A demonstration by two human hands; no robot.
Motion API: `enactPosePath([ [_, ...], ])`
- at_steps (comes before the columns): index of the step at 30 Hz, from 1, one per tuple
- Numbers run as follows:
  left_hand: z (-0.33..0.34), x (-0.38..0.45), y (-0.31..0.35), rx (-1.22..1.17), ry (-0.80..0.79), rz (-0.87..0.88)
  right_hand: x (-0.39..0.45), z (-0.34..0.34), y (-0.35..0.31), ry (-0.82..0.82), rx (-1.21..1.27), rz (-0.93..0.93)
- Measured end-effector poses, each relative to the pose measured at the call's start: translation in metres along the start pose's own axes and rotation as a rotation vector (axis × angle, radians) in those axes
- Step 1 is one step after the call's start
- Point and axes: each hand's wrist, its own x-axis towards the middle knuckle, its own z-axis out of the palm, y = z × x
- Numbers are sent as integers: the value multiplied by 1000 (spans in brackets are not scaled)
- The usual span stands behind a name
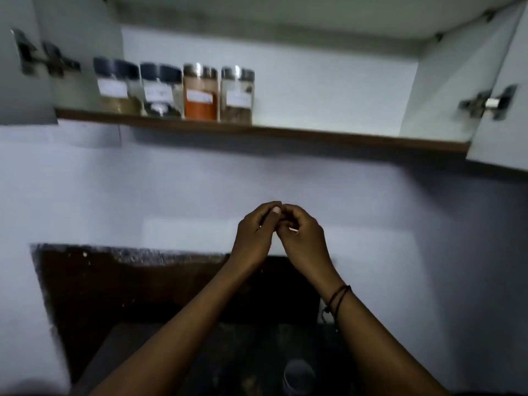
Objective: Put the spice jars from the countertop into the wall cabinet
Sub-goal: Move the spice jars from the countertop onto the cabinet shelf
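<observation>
Several spice jars stand in a row at the left of the wall cabinet's shelf [314, 132]. From the left: a black-lidded jar [114, 88], a second black-lidded jar [161, 91], a steel-lidded jar of orange powder [200, 94] and a steel-lidded jar of brown spice [237, 95]. Below the shelf, in front of the white wall, my left hand [253, 235] and my right hand [303, 238] meet with curled fingers touching. Neither hand holds a jar. The view is motion-blurred.
Both cabinet doors hang open, the left door [20, 81] and the right door [503, 115] with its metal hinge. The shelf's right half is bare. A dark countertop [114, 295] lies below, with a dim round object [298, 375] near the bottom edge.
</observation>
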Motion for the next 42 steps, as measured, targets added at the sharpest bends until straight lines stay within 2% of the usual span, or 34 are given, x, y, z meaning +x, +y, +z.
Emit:
enactPosePath([
  [8, 46, -151, -117, 208, -286, -249, -171, 24, 137, -40, -199, 358],
  [13, 62, -228, -166, 309, -485, -289, -256, 13, 172, -120, -303, 486],
  [20, 74, -294, -194, 260, -646, -348, -336, 1, 186, -242, -628, 474],
  [22, 74, -307, -199, 241, -675, -382, -356, -2, 188, -300, -648, 451],
  [24, 77, -318, -201, 208, -656, -451, -371, -5, 192, -367, -673, 410],
  [28, 78, -332, -195, 75, -570, -708, -382, -12, 199, -445, -761, 363],
  [34, 73, -338, -185, -126, -570, -844, -386, -12, 198, -398, -816, 459],
  [37, 73, -337, -183, -115, -526, -835, -380, -18, 198, -342, -662, 521],
  [42, 67, -321, -180, -190, -383, -850, -361, -30, 193, -67, -145, 608],
])
